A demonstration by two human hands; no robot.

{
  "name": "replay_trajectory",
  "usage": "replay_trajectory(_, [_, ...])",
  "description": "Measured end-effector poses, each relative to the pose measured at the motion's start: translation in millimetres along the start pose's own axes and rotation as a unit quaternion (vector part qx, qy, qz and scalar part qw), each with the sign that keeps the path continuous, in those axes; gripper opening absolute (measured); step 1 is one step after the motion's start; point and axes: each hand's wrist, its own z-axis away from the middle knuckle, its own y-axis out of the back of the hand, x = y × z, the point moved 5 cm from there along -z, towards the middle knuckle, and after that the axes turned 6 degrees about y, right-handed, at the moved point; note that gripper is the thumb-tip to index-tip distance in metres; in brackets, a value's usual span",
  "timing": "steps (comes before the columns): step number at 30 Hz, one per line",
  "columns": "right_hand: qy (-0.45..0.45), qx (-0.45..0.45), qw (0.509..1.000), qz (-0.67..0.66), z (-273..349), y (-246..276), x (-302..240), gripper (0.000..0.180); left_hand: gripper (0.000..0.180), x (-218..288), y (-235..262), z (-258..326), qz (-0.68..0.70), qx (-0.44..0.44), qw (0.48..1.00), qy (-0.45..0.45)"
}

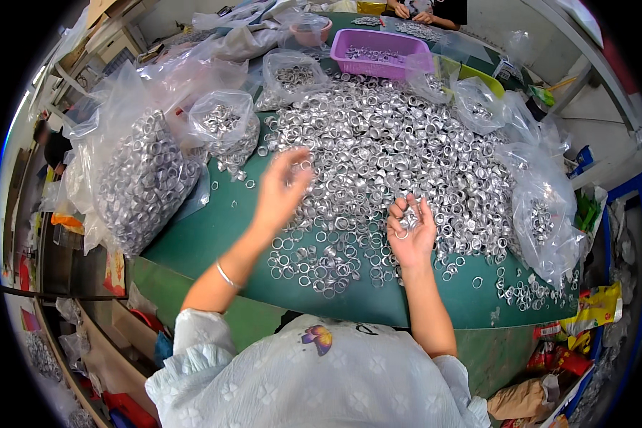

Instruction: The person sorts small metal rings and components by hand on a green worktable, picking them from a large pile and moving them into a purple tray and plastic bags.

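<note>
A wide heap of silvery metal rings (392, 143) covers the middle of the green table (221, 228). My left hand (284, 187) is over the heap's left edge, slightly blurred, thumb and fingers apart, and I see nothing held in it. Palm up at the near side of the heap, my right hand (412, 232) has its fingers curled round a few metal rings. Loose rings (321, 267) lie spread between my forearms, near the table's front edge.
Clear plastic bags of rings stand at left, including a large full bag (143, 178); another bag (546, 221) lies at right. Behind the heap sits a purple basin (381, 53) with rings. Another person's hands (414, 13) work at the far end. Small rings (531, 292) lie near the right edge.
</note>
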Motion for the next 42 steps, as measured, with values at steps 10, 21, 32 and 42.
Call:
replay_trajectory(10, [0.058,0.06,0.988,0.129,53.5,-15.3,26.5,0.044,0.074,26.2,-137.3,102.1,0.211,-0.099,0.971,0.055])
replay_trajectory(21, [0.123,0.03,0.972,0.196,68.6,-25.6,21.4,0.05,0.073,62.5,-134.5,104.2,0.012,-0.051,0.995,-0.084])
replay_trajectory(32, [0.064,-0.024,0.997,-0.018,58.6,-19.4,10.6,0.037,0.07,42.3,-141.0,92.6,0.242,-0.107,0.964,-0.005])
replay_trajectory(42, [0.111,-0.036,0.991,0.06,59.6,-27.3,10.9,0.038,0.071,33.9,-144.4,89.3,0.342,-0.138,0.929,0.042])
